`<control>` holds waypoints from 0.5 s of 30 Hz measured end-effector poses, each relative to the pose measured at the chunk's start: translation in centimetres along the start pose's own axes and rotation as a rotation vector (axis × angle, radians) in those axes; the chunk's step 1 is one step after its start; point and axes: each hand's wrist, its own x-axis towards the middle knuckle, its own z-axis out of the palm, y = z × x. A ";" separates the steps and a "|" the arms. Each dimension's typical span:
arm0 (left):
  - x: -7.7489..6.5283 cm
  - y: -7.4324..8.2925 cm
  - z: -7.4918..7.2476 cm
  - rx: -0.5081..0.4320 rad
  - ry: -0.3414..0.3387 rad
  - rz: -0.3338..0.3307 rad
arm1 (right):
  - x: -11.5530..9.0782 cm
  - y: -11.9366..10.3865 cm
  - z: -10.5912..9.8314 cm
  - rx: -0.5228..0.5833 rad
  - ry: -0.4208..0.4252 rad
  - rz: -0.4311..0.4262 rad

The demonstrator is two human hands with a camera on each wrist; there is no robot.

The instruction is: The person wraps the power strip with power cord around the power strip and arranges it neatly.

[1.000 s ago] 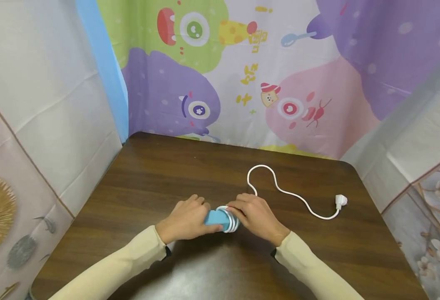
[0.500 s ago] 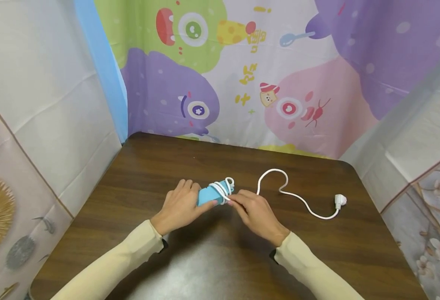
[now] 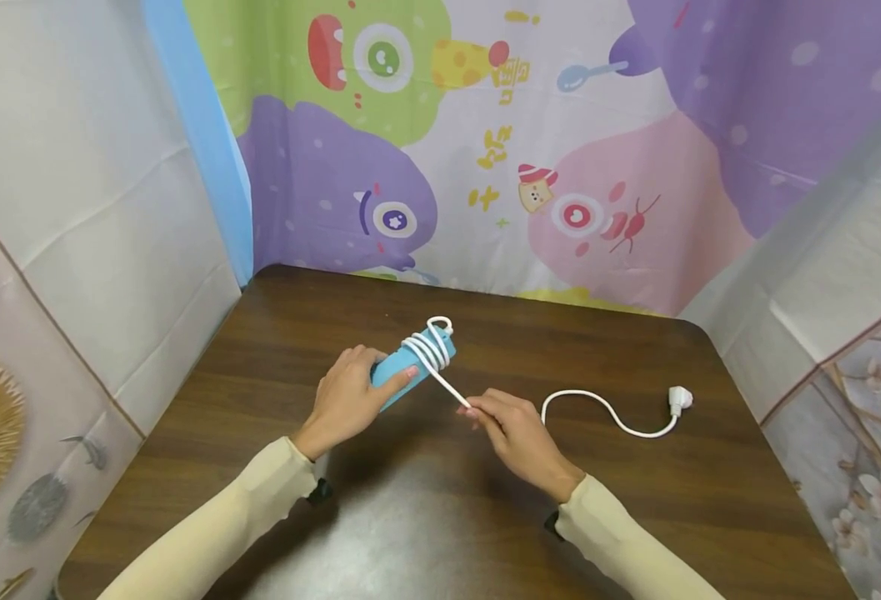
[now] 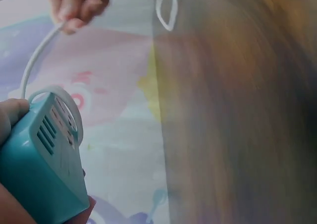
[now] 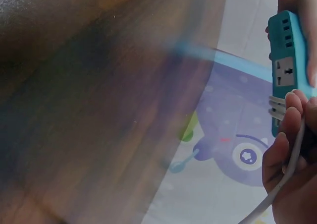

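A light-blue power strip (image 3: 395, 367) is held in my left hand (image 3: 344, 398), thumb across its near side and fingers behind it. In the right wrist view, the power strip (image 5: 283, 50) shows a white socket panel and small USB ports. Its white cord (image 3: 427, 350) wraps several times around the far end. My right hand (image 3: 523, 433) pinches the cord between thumb and fingers, and the stretch up to the power strip runs straight. Past that hand, the rest of the cord curves over the table to a white plug (image 3: 680, 400) at the right.
Brown wooden table (image 3: 275, 333) lies under both hands. A cartoon-printed curtain (image 3: 485, 167) hangs along its back edge, and pale cloth panels (image 3: 110, 167) stand at the sides.
The power strip has risen away from me and tilted, moving left in my left hand. My right hand has shifted slightly right, pulling cord straight. The loose loop on the table has shrunk.
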 end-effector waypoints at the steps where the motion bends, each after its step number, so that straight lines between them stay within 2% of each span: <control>1: 0.0 0.2 -0.1 -0.029 -0.018 -0.007 | -0.1 0.1 0.0 0.018 -0.002 0.000; 6: -0.3 0.9 -0.4 -0.229 -0.158 -0.083 | -0.2 0.4 0.1 0.075 -0.008 0.014; 11: -0.3 1.4 -0.7 -0.535 -0.308 -0.205 | -0.1 0.8 0.2 0.095 -0.023 0.021; 13: -0.3 1.4 -0.7 -0.624 -0.355 -0.218 | -0.1 0.9 0.2 0.098 -0.031 0.025; 15: -0.3 1.4 -0.8 -0.676 -0.404 -0.198 | -0.1 1.1 0.2 0.108 -0.038 0.030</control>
